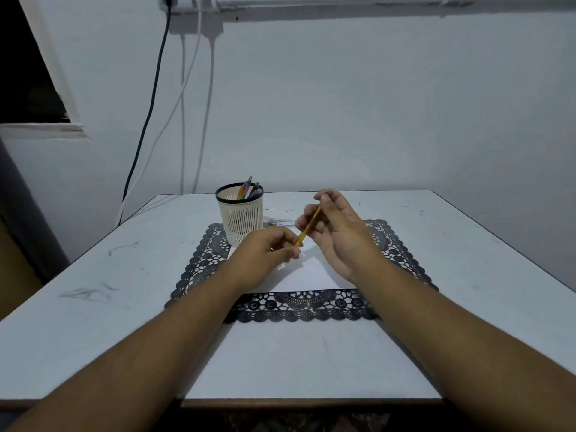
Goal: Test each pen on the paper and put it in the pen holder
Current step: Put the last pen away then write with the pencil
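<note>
An orange pen (307, 227) hangs tilted above the white paper (307, 272). My right hand (335, 232) grips its upper part with curled fingers. My left hand (265, 254) pinches its lower end between thumb and fingertips. The paper lies on a black lace mat (299, 307). A cream slotted pen holder (239, 218) with a black rim stands on the mat's far left corner and holds several pens (247, 190). Another clear pen (280, 222) lies on the table just right of the holder, partly hidden behind my right hand.
The white table (93, 307) runs to a front edge near me and a back edge at the wall. Black and white cables (146, 126) hang down the wall behind the table's far left corner. A dark window opening sits at the upper left.
</note>
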The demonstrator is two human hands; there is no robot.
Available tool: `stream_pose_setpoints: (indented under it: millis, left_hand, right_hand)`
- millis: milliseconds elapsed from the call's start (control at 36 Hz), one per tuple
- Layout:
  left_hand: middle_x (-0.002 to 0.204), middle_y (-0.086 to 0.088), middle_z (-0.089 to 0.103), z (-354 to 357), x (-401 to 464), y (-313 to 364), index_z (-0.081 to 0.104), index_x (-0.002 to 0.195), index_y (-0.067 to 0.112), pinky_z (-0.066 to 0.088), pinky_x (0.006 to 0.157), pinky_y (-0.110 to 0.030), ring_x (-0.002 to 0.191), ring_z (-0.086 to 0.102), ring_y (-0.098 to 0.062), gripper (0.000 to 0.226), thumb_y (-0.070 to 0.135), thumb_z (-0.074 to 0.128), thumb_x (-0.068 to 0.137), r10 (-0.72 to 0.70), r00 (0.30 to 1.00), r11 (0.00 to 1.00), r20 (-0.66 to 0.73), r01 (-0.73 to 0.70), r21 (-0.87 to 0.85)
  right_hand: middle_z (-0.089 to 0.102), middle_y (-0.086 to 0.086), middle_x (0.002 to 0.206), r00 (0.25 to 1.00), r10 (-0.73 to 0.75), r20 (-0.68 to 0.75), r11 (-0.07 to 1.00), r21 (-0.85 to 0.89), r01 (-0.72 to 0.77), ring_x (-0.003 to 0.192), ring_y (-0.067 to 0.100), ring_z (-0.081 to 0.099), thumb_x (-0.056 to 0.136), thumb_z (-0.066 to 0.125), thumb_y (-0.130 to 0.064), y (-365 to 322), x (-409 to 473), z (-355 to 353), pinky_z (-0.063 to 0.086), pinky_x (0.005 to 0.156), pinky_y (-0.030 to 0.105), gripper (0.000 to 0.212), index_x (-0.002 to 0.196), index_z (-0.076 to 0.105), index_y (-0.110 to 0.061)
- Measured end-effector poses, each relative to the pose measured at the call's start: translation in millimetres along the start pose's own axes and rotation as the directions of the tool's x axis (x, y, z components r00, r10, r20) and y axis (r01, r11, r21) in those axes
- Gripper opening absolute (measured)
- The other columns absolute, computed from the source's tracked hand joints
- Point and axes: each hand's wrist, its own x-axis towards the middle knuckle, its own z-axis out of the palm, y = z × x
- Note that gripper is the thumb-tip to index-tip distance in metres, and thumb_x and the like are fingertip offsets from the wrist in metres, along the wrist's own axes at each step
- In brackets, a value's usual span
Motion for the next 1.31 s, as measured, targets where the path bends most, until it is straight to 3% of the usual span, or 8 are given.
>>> stream_pose_setpoints:
  millis: [139,278,389,500,694,944,1306]
  left_hand:
    - [0.076,-0.001,0.074,7,-2,4,0.071,0.079,0.021,0.049,0.07,-0.039,0.069,0.06,-0.018,0.016,0.022,0.072,0.094,0.015,1.0,0.998,0.021,-0.016,0.061]
    - [0.078,0.0,0.075,4,-1,5,0.074,0.086,0.018,0.046,0.072,-0.03,0.071,0.061,-0.009,0.009,0.013,0.072,0.093,0.01,0.999,0.999,0.037,-0.012,0.052]
    - [0.082,-0.002,0.076,3,0,1,0.077,0.089,0.021,0.048,0.074,-0.034,0.075,0.062,-0.014,0.008,0.015,0.073,0.092,0.011,0.999,0.997,0.046,-0.015,0.079]
    - [0.083,0.003,0.077,4,-1,1,0.077,0.094,0.017,0.05,0.077,-0.03,0.075,0.063,-0.009,0.009,0.011,0.07,0.094,0.018,0.999,0.996,0.042,-0.021,0.081]
    - [0.079,0.003,0.074,1,-1,0,0.075,0.086,0.019,0.048,0.072,-0.032,0.072,0.061,-0.009,0.008,0.018,0.073,0.093,0.027,1.0,0.996,0.004,-0.027,0.086]
    - [0.079,0.003,0.074,1,-3,5,0.075,0.083,0.015,0.044,0.064,-0.017,0.067,0.057,-0.002,0.008,0.019,0.077,0.091,0.033,0.999,0.995,-0.023,-0.031,0.1]
    - [0.079,0.003,0.074,1,-3,5,0.075,0.082,0.019,0.045,0.066,-0.024,0.069,0.058,-0.007,0.008,0.019,0.078,0.09,0.045,0.999,0.996,-0.018,-0.043,0.073]
  right_hand:
    - [0.033,0.0,0.068,0.996,0.012,0.083,0.985,0.172,-0.026,0.06,0.015,0.031,0.104,0.04,-0.037,-6,-5,8,0.034,0.063,0.031,0.031,0.081,0.046,-0.017]
    - [0.026,0.001,0.066,0.995,-0.001,0.102,0.977,0.213,-0.021,0.061,0.017,0.023,0.091,0.042,-0.034,-11,-2,5,0.03,0.06,0.033,0.027,0.071,0.039,-0.017]
    - [0.024,0.002,0.066,0.994,0.004,0.113,0.977,0.213,-0.028,0.063,0.019,0.017,0.085,0.043,-0.028,-13,-3,2,0.028,0.06,0.034,0.023,0.066,0.038,-0.017]
    - [0.023,0.002,0.066,0.991,-0.02,0.134,0.97,0.243,-0.014,0.064,0.02,0.016,0.086,0.043,-0.032,-12,-4,0,0.027,0.062,0.035,0.024,0.067,0.038,-0.017]
    - [0.023,0.001,0.064,0.987,-0.018,0.159,0.963,0.269,-0.025,0.062,0.02,0.017,0.086,0.04,-0.031,-14,-1,-4,0.026,0.062,0.036,0.025,0.065,0.034,-0.018]
    - [0.021,0.001,0.062,0.981,0.002,0.192,0.96,0.275,-0.056,0.06,0.019,0.018,0.086,0.038,-0.03,-17,0,-7,0.026,0.06,0.034,0.025,0.065,0.03,-0.018]
    - [0.023,0.001,0.062,0.977,0.013,0.215,0.952,0.296,-0.078,0.06,0.019,0.02,0.087,0.036,-0.03,-16,2,-11,0.02,0.064,0.037,0.026,0.065,0.032,-0.017]
